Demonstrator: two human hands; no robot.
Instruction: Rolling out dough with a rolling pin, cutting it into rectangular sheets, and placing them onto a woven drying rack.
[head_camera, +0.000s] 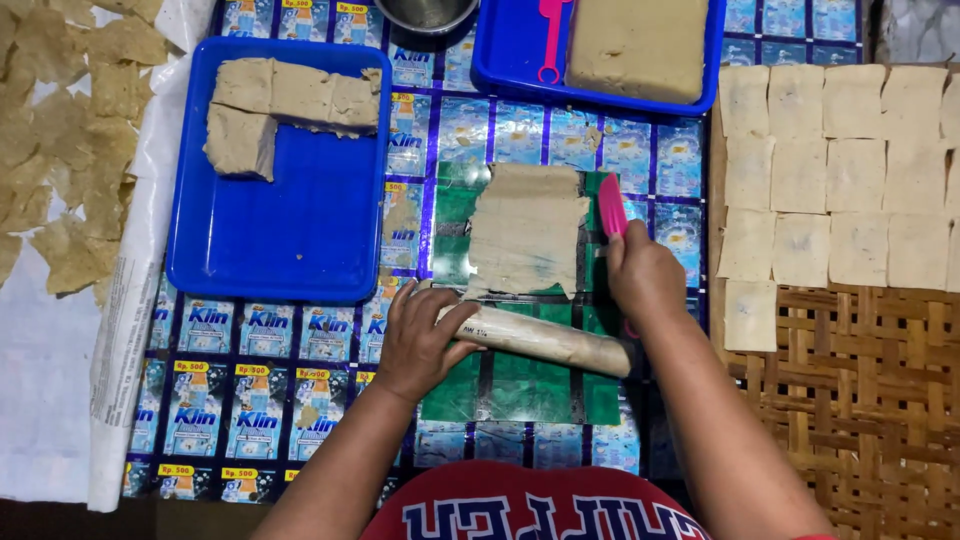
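The left hand (418, 340) rests fingers-down on a roller (540, 340); the right hand (645, 275) grips a pink scraper (611, 205) beside the thin dough sheet (527, 230), mid-desk. The sheet looks soft, tear-prone, best lifted by its edges. Cut squares (850, 170) dry at right.

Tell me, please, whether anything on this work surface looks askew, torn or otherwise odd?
The rolled dough sheet has ragged, uneven edges, torn along its right and bottom sides. The left hand rests on the rolling pin; the right hand holds a pink scraper. Nothing looks spilled.
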